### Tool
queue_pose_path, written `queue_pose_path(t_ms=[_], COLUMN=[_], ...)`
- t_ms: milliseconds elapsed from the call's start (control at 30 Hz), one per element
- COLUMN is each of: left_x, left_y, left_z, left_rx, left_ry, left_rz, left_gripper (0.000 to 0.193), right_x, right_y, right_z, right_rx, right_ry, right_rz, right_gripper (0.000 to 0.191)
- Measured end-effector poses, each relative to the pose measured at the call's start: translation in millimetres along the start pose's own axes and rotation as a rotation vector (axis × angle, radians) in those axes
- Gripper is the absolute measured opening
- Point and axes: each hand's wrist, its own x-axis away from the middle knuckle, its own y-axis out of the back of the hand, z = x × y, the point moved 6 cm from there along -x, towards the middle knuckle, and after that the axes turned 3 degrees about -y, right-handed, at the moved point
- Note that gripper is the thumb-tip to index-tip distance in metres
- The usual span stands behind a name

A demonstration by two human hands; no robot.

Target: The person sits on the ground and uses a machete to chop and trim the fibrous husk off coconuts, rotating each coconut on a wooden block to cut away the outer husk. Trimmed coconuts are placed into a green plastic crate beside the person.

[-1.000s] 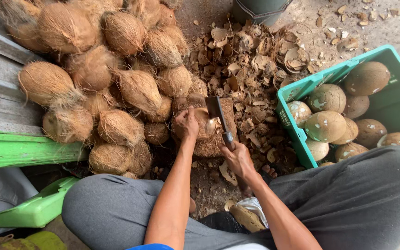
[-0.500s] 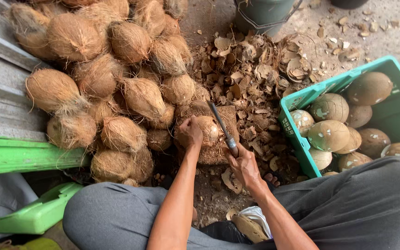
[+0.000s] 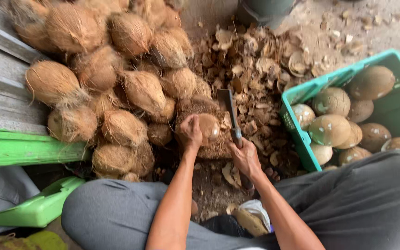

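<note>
Lifted again, my right hand (image 3: 245, 156) grips the cleaver (image 3: 230, 113); left hand (image 3: 191, 132) clamps the coconut (image 3: 208, 127) — I'd keep fingers clear.

A heap of brown, fibrous husked coconuts (image 3: 116, 78) fills the far left. Broken shell chips (image 3: 265, 74) litter the ground beyond. A green plastic crate (image 3: 297, 134) at right holds smooth, pale peeled coconuts (image 3: 332, 129).
</note>
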Motion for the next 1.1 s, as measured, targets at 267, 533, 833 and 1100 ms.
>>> queue_pose_path(t_ms=[267,533,833,1100], left_x=[1,-4,4,6], left_y=[-7,-5,-4,1], left_z=[-2,1,17,-4], left_rx=[-0.318,-0.138,-0.077,0.110], left_ry=[-0.375,-0.059,0.047,-0.149], left_rz=[0.059,0.065,0.002,-0.152], left_gripper=[0.045,0.045,0.046,0.044], right_x=[19,22,31,-7], right_y=[-10,-7,-16,-22], right_z=[6,11,14,-44], right_rx=[0.019,-0.180,0.126,-0.012], right_ry=[0.043,0.180,0.250,-0.085], right_rz=[0.030,-0.053,-0.088,0.085], right_gripper=[0.027,0.042,0.040,0.017])
